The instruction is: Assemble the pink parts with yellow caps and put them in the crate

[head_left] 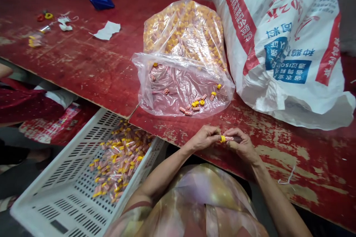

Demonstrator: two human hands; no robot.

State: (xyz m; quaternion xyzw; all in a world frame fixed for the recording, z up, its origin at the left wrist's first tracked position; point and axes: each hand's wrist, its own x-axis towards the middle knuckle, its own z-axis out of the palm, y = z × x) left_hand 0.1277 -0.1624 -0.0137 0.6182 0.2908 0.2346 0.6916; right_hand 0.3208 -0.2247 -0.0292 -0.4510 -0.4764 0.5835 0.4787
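Yellow-capped tube (227,139) sits over the red table's (292,144) near edge, pinched between the fingertips of the left hand (207,137) and right hand (242,144), nearer than the clear bag (183,39)

The table (91,63) is coated in glossy red, with rough patches where bare, matt tan wood or board shows. A clear plastic bag (183,33), thin, crinkled and shiny, holds small pieces with smooth yellow caps (213,93) that look like plastic. The large sack (280,37) looks like white woven plastic, creased, with a soft low sheen. The crate (69,192) is smooth, hard white plastic, slotted and fairly matt. The tape dispenser (101,2) is smooth blue plastic. A thin white sheet (107,30), matt and creased, looks like paper. The shirt (214,192) is soft patterned cloth with a faint satin sheen.
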